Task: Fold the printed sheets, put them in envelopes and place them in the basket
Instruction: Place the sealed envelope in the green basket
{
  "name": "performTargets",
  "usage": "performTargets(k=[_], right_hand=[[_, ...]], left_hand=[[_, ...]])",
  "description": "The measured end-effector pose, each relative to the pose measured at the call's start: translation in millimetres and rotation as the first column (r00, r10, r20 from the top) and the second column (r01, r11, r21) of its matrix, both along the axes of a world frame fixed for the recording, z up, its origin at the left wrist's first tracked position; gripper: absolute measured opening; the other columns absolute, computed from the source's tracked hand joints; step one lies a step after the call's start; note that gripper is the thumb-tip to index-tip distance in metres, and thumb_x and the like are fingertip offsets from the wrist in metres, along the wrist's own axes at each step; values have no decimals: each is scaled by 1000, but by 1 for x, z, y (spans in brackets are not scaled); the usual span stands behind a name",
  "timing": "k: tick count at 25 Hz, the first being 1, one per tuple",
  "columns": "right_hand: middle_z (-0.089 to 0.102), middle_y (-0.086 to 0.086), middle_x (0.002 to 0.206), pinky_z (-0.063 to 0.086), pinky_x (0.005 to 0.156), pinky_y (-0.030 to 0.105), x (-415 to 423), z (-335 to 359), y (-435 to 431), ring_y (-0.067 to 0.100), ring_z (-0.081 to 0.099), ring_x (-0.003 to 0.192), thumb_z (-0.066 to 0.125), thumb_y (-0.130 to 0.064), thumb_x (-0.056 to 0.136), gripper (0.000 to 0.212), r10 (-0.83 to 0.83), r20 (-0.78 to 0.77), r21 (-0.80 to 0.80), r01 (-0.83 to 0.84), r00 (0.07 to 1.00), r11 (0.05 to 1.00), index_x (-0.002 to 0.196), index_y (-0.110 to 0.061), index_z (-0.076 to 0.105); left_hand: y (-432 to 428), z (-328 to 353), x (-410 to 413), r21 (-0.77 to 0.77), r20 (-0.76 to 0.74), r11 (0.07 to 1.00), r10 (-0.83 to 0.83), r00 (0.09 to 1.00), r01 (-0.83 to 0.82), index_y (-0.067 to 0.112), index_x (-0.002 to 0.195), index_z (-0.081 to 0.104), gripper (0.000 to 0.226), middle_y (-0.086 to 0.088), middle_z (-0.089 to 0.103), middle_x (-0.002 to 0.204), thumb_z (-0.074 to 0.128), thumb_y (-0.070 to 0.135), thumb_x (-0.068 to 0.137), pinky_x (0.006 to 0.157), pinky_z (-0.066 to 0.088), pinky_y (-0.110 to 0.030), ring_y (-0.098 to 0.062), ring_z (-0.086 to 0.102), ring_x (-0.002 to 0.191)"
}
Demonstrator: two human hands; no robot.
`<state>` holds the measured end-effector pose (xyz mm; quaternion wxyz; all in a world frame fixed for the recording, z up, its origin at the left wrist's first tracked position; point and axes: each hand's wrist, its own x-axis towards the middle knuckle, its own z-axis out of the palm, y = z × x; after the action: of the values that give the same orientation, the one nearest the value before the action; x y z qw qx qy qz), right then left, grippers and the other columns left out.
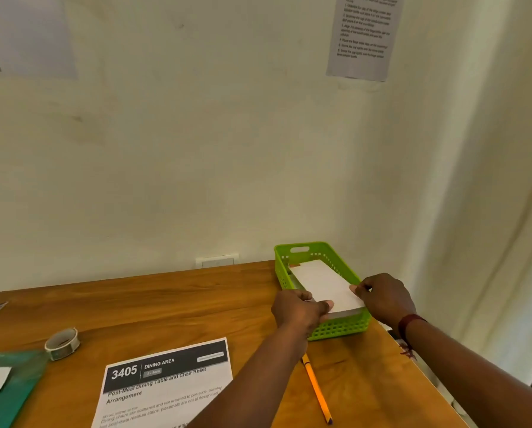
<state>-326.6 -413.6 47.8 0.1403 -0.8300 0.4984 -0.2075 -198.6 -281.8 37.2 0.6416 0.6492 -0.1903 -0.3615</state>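
Envelope (326, 284), white, lies flat on the stack inside the green basket (338, 330) at the far right corner of the worktop (172, 307). Left hand (298, 310) fingers pinch its near left edge; right hand (385, 299) fingers pinch its near right corner. A printed sheet (165, 387), pencil (315, 389) and tape roll (62, 343) lie nearer.
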Motion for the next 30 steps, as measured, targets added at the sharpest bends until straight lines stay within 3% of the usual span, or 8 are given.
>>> performTargets(k=[4,9,11,13,17,22,25,30], right_hand=[[69,3,76,47,60,32,9,-6,-7,15,58,65,57,-43,93,35,22,-16,-12,-22,1000,1000,81,-15,75],[63,6,62,40,53,31,17,-11,-5,19,56,58,52,-48,94,48,30,-18,-17,-30,999,999,70,-11,70],[51,3,50,32,48,29,15,-10,-1,21,50,52,48,-50,96,57,9,-4,-25,-9,1000,1000,52,-14,55],[46,0,49,28,48,29,13,-7,3,22,49,53,45,-51,96,57,8,-3,-61,-8,1000,998,48,-20,46],[59,-2,66,41,54,30,11,-4,20,21,59,69,38,-55,97,51,70,-67,-225,-83,995,971,79,-20,70],[62,-7,92,39,58,26,18,0,71,15,63,80,37,-55,97,40,266,-60,-431,-265,962,863,110,-32,67],[61,-9,92,38,53,22,25,-12,114,11,62,74,31,-55,97,45,363,-112,-496,-369,925,786,114,-30,64],[63,-13,87,34,50,13,34,-42,195,5,63,69,39,-48,91,35,473,-82,-526,-441,877,727,106,-30,66]], left_hand=[[-4,-4,5,-4,70,1000,21,997,-21,2,107,66,44,-10,62,107,88,5,68,62,61,-27,-15,70,69],[-3,-11,12,-4,195,995,97,976,-98,9,94,69,40,-10,70,88,93,16,63,65,62,-37,-23,73,74],[-2,-15,12,-2,282,993,117,952,-121,15,89,70,37,-5,71,83,92,30,63,71,61,-42,-24,72,77],[1,-16,11,-13,360,990,138,923,-143,16,91,72,31,0,71,79,84,38,72,72,61,-41,-20,72,72],[15,-11,10,22,556,990,103,825,-138,15,108,73,24,-1,73,92,67,26,87,63,50,-18,-12,68,77],[52,-4,18,4,697,994,77,713,-110,16,113,71,28,9,68,87,64,20,85,70,48,-20,-2,60,74],[96,-10,33,21,766,992,66,640,-127,20,114,69,30,12,64,88,67,20,84,74,45,-19,-2,60,77],[187,-37,63,117,821,976,10,571,-184,24,114,64,27,11,68,98,66,24,87,73,49,-18,-6,65,84]])
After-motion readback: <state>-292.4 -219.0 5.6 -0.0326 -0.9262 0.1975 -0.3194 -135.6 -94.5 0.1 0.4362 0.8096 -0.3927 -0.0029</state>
